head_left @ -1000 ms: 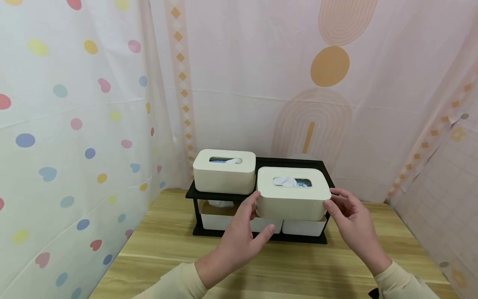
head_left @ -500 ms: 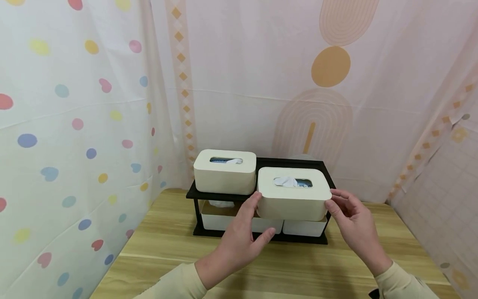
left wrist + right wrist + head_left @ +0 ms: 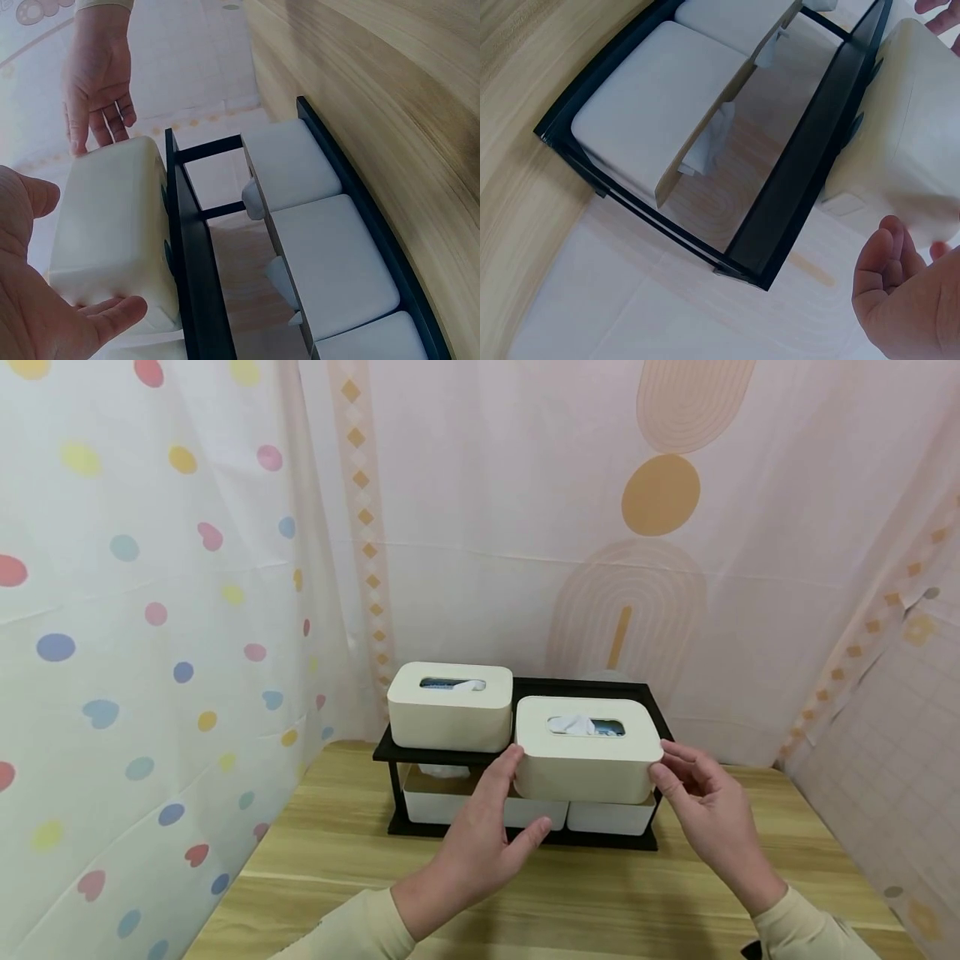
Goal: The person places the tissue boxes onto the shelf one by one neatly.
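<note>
Two cream tissue boxes are at the top of a black two-tier rack [image 3: 581, 687]. In the head view, the right tissue box [image 3: 588, 756] juts forward past the shelf's front edge, held between both hands. White tissue shows in its slot. My left hand [image 3: 480, 839] has its fingers at the box's left end, thumb spread away from it. My right hand [image 3: 712, 806] grips the other end, thumb at the front corner. In the left wrist view, dark feet show between the box [image 3: 112, 217] and the shelf. The left tissue box [image 3: 450, 714] stands on the shelf.
White open bins [image 3: 438, 807] with tissue stand on the lower tier, under the held box. The rack rests on a wooden table [image 3: 337, 868]. A dotted curtain [image 3: 180, 610] hangs at the left, and a pale patterned one [image 3: 487, 527] behind.
</note>
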A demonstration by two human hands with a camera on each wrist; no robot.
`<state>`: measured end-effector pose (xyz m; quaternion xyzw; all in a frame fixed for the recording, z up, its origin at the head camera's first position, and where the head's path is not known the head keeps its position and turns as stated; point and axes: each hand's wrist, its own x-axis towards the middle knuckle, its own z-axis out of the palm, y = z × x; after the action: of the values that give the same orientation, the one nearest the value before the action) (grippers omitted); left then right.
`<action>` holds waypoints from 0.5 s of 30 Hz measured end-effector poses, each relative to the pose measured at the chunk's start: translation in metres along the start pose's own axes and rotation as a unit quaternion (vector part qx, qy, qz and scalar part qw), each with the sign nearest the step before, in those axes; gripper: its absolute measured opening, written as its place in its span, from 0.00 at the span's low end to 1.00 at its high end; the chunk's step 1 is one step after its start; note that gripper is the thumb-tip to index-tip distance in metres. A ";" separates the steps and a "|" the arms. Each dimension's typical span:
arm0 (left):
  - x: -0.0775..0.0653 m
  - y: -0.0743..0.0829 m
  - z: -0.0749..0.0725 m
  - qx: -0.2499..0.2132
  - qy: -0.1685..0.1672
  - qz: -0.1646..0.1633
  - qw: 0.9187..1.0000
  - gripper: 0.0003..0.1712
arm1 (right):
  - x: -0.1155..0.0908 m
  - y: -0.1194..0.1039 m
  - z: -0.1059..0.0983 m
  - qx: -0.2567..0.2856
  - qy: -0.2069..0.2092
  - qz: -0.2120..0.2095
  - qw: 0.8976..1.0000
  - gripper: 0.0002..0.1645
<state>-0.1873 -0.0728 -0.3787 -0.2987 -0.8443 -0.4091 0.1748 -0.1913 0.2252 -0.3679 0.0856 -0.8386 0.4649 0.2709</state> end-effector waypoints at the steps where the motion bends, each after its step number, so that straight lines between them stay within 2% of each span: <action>1: 0.000 0.000 0.000 0.002 0.000 0.001 1.000 0.49 | 0.000 0.000 0.000 -0.001 0.002 -0.003 1.000 0.22; 8: -0.001 -0.002 0.001 0.017 0.005 0.018 1.000 0.49 | 0.000 0.002 0.001 -0.018 0.018 -0.024 0.999 0.21; 15: 0.002 -0.002 0.000 0.021 0.003 0.012 1.000 0.49 | 0.001 0.001 0.003 -0.024 0.034 -0.051 0.998 0.21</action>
<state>-0.1900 -0.0733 -0.3792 -0.3041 -0.8487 -0.3896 0.1882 -0.1942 0.2233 -0.3693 0.1058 -0.8344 0.4326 0.3246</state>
